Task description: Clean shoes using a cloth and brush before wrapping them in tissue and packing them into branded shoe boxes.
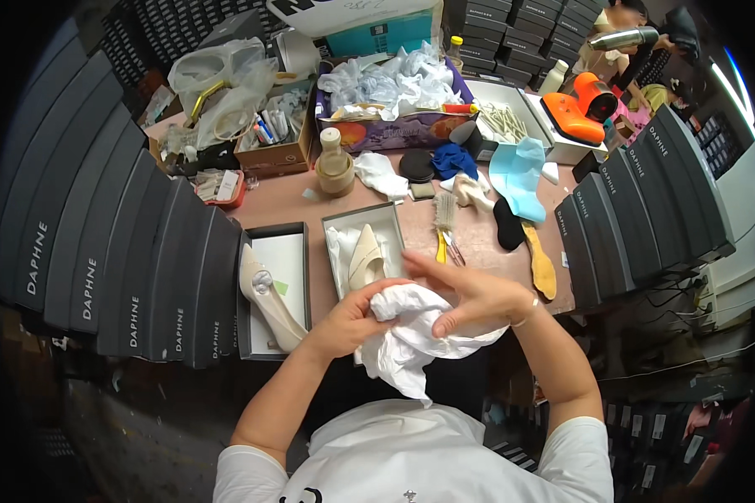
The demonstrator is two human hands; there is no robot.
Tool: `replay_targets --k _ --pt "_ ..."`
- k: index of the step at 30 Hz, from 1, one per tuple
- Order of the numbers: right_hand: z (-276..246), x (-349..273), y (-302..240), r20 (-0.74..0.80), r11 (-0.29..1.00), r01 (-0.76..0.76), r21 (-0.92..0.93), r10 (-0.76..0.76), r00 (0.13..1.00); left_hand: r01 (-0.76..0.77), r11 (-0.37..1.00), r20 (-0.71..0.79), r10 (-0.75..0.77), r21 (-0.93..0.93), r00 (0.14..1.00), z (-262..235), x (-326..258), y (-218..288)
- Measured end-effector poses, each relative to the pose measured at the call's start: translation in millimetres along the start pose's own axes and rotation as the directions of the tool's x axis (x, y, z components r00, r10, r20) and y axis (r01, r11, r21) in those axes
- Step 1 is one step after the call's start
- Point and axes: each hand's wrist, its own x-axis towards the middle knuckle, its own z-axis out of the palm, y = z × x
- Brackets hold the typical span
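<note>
In front of my body, my left hand pinches crumpled white tissue paper, which hangs in folds below the fingers. My right hand is beside it with fingers stretched apart, its thumb lying over the paper. Just beyond the hands, a cream pointed shoe rests on white paper in an open shoe box; its heel end is partly hidden by my left hand. To the left, the matching cream shoe lies on its side in a black-edged box part, a clear crumpled wad in its opening.
Stacks of dark shoe boxes flank the table. Behind are a brush, a wooden paddle, a pump bottle, a blue cloth, a purple carton of crumpled plastic and an orange device. Other people are at back right.
</note>
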Motion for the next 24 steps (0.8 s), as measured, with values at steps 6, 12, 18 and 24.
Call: replay_targets --k 6,12,18,24 --pt "13.3 -3.0 41.4 -0.085 0.968 -0.169 0.185 0.187 0.979 0.096 0.972 -0.152 -0.064 0.214 0.986 -9.3 4.3 0.6" --pt "54.8 -9.0 28.0 -0.222 0.54 -0.137 -0.83 -0.096 0.97 0.081 0.919 -0.306 -0.21 -0.385 0.929 -11.6 0.2 -57.2" --pt "73.9 -29.1 8.0 -0.155 0.23 -0.101 -0.968 -0.231 0.961 0.141 0.711 0.026 -0.17 -0.689 0.985 5.8 -27.7 -26.5" --pt "48.0 -32.0 -18.2 -0.024 0.833 0.312 -0.457 -0.362 0.932 -0.081 0.985 -0.137 0.102 0.152 0.985 21.8 -42.7 -31.4"
